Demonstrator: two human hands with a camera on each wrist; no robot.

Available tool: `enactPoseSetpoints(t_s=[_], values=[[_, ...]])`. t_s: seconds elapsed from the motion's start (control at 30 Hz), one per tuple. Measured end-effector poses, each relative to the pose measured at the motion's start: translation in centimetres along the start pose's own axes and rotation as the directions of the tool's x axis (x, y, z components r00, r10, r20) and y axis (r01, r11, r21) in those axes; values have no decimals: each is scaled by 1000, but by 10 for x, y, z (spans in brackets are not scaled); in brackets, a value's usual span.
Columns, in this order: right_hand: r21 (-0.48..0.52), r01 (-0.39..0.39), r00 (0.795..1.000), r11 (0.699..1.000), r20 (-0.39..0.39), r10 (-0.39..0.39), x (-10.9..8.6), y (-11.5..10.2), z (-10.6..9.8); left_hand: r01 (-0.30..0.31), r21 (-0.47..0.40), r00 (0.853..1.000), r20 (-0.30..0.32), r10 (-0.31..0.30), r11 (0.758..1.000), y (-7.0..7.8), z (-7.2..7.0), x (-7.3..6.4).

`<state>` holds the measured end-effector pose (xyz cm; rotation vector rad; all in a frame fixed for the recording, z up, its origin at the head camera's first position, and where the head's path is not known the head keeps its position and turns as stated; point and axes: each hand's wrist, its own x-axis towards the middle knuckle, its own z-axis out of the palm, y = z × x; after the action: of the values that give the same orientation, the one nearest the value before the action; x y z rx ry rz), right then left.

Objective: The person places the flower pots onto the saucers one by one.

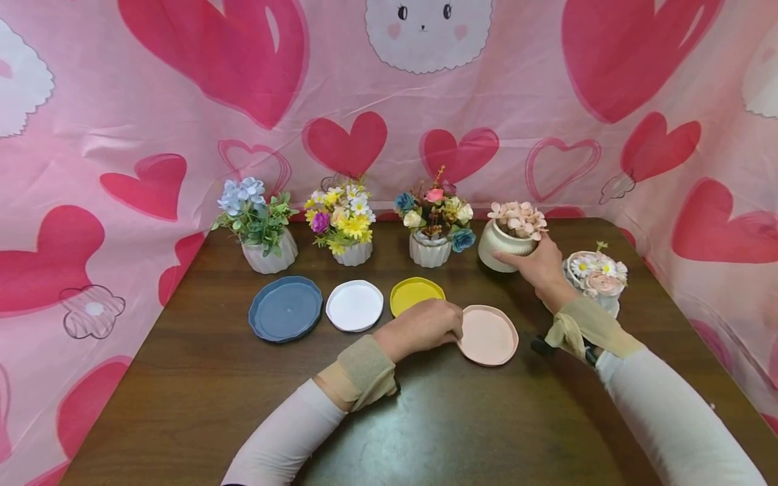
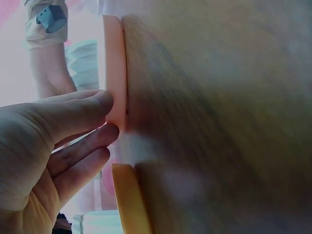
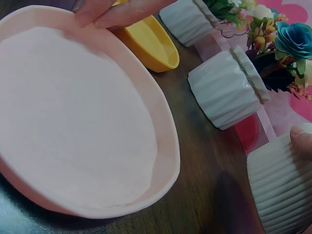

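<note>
One pink saucer [image 1: 488, 335], likely light and stiff, is pinched at its nine-o'clock rim by the left hand [image 1: 430, 324]; toward one o'clock, a ribbed flowerpot [image 1: 494, 248], likely fragile, best held round its belly, is gripped by the right hand [image 1: 543, 266].

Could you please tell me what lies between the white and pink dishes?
In the head view, the yellow dish, partly hidden by the left hand, lies between the white dish and pink dish.

Staged tabletop nook, bldg. type can't be told: brn. table [image 1: 462, 432] is enclosed at back & sides by heart-print cloth [image 1: 419, 101]; potted flowers [image 1: 430, 250] are set twd. table's rear.
</note>
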<state>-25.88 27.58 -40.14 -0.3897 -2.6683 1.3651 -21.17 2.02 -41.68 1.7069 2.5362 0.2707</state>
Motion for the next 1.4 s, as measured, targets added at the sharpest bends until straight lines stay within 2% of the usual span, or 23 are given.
enactPoseSetpoints(t_s=[0.53, 0.83, 1.2, 1.4], values=[[46, -5, 999, 999, 36, 3, -7, 0, -6, 5, 1, 1000, 7, -5, 1000, 1, -1, 0], [54, -26, 998, 998, 60, 22, -10, 2, -7, 2, 0, 1000, -8, -2, 1000, 0, 1, 0], [39, 38, 998, 999, 57, -40, -18, 4, -10, -10, 5, 1000, -28, 10, 1000, 0, 1, -1], [34, 44, 996, 998, 71, -46, -23, 3, -10, -14, 3, 999, -30, 14, 1000, -1, 1, -1]])
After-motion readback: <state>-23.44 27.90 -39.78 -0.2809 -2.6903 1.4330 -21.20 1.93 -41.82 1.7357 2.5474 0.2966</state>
